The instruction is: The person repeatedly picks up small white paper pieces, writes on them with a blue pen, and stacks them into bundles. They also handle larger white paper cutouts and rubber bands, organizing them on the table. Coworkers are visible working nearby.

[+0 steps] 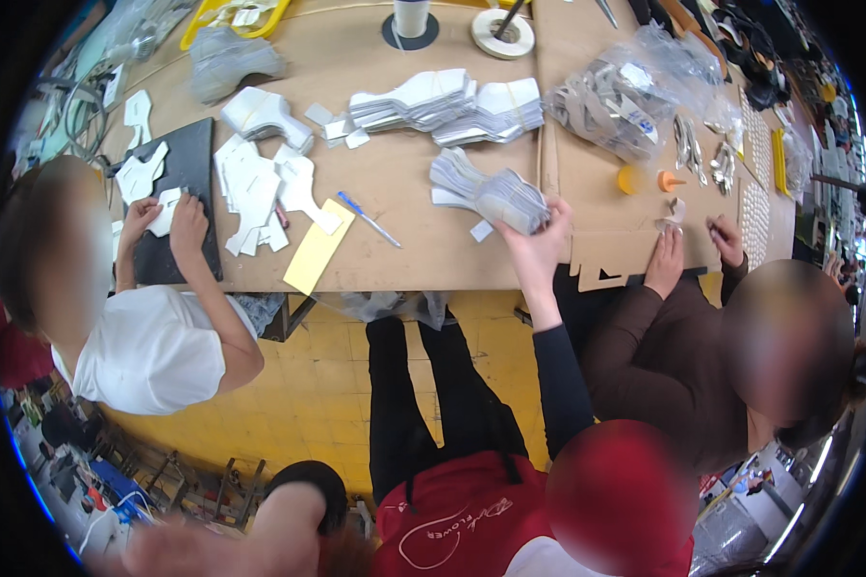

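My right hand (537,248) reaches up to the table and grips the right end of a bundle of grey-white cut-out pieces (491,194), thumb and fingers around its edge. The pieces are thin, shaped wide at the ends and narrow in the middle, and fanned out at the left. A small white card (481,231) lies just below them. Behind the bundle, larger stacks of the same pieces (414,100) lie side by side. Low at the left my left hand (202,539) is a smear close to the camera, away from the table; its fingers cannot be made out.
At left a co-worker in white handles a white piece on a black board (202,159). A blue pen (368,219) and yellow strip (319,247) lie between us. At right a co-worker in brown works near a bag of grey parts (606,101). A tape roll (502,34) lies behind.
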`<state>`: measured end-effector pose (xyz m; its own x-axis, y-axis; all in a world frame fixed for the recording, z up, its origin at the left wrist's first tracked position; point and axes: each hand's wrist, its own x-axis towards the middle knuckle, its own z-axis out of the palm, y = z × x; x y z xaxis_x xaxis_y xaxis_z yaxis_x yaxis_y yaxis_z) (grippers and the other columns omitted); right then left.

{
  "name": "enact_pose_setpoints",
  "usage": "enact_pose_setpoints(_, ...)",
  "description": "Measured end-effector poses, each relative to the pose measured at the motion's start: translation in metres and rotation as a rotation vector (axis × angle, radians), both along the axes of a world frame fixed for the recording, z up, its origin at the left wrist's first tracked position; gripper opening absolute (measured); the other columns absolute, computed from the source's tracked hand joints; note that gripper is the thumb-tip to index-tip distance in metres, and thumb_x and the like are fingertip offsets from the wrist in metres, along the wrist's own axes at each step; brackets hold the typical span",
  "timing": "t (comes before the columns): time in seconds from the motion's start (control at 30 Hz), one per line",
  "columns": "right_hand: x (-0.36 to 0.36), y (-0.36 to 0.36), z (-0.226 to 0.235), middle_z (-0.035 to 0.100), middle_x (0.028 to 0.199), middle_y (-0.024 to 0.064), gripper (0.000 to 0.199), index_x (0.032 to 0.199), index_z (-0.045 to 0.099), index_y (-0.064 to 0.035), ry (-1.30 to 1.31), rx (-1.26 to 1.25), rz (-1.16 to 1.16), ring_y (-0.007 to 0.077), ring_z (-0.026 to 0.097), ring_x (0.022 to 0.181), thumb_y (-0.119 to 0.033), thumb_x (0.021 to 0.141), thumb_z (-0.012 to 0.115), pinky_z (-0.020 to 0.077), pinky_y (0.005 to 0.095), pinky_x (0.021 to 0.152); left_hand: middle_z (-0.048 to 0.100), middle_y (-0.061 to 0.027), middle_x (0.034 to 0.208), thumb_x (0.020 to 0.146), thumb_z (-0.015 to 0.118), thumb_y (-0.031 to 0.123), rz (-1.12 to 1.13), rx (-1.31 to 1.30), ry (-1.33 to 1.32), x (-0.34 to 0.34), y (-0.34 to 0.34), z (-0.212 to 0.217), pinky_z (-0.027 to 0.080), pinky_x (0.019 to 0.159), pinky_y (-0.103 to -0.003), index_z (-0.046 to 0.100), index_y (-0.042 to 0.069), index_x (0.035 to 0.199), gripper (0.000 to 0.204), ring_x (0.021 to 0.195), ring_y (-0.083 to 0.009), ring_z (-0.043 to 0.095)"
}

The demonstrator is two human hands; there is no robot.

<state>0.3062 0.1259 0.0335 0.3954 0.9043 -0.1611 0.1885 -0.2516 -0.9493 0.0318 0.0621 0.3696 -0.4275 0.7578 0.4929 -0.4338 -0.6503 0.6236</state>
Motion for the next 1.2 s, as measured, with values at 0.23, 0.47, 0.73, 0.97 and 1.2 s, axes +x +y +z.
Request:
enact_pose_setpoints(0.23, 0.006, -0.026, 0.092, 0.050, 0.138, 0.0135, 0.087, 0.133, 0.041, -0.0100, 0.365, 0.234, 0.625, 0.0257, 0.054, 0.127, 0.005, 0.064, 0.091, 0.0481, 0.0397, 0.104, 0.039, -0.0185, 0.155, 0.066, 0.093, 0.029, -0.353, -0.601, 1.426, 0.031, 0.047, -0.153, 0.027, 0.119, -0.044, 0.035, 0.002, 0.151, 0.107, 0.148, -0.0326, 0.032)
enact_pose_setpoints(0.47, -0.034, -0.021, 0.108, 0.059, 0.123, 0.0127, 0.066, 0.126, 0.063, -0.0063, -0.265, 0.410, 0.414, 0.0266, 0.061, 0.113, -0.008, 0.066, 0.091, 0.0500, 0.0388, 0.096, 0.062, -0.0186, 0.124, 0.075, 0.090, 0.026, -0.504, -1.002, 0.461, 0.042, 0.036, -0.198, 0.050, 0.097, -0.036, 0.037, -0.006, 0.145, 0.093, 0.115, -0.0230, 0.063)
enact_pose_setpoints(0.73, -0.064, -0.036, 0.111, 0.065, 0.083, 0.0054, 0.018, 0.083, 0.071, -0.0039, -0.371, 0.422, 0.590, 0.0240, 0.064, 0.078, -0.001, 0.070, 0.083, 0.0488, 0.0354, 0.066, 0.064, -0.0233, 0.122, 0.073, 0.089, 0.027, -0.388, -1.133, 0.492, 0.023, 0.013, -0.217, 0.053, 0.093, -0.036, 0.041, -0.012, 0.141, 0.092, 0.111, -0.0242, 0.066)
enact_pose_setpoints(0.97, -0.070, -0.032, 0.117, 0.067, 0.081, 0.0069, 0.016, 0.084, 0.068, -0.0035, -0.293, 0.393, 0.667, 0.0267, 0.064, 0.074, -0.002, 0.073, 0.080, 0.0484, 0.0369, 0.068, 0.064, -0.0168, 0.119, 0.075, 0.088, 0.016, -0.391, -1.188, 0.548, 0.013, 0.001, -0.214, 0.054, 0.088, -0.032, 0.043, -0.008, 0.137, 0.081, 0.106, -0.0193, 0.065)
enact_pose_setpoints(1.2, -0.077, -0.033, 0.114, 0.060, 0.089, 0.0106, 0.016, 0.091, 0.058, -0.0028, -0.510, 0.276, 0.872, 0.0296, 0.060, 0.084, -0.002, 0.083, 0.072, 0.0471, 0.0383, 0.078, 0.067, -0.0172, 0.115, 0.072, 0.090, 0.021, -0.274, -1.267, 0.759, 0.012, -0.003, -0.220, 0.054, 0.086, -0.031, 0.048, -0.008, 0.134, 0.080, 0.103, -0.0178, 0.066)
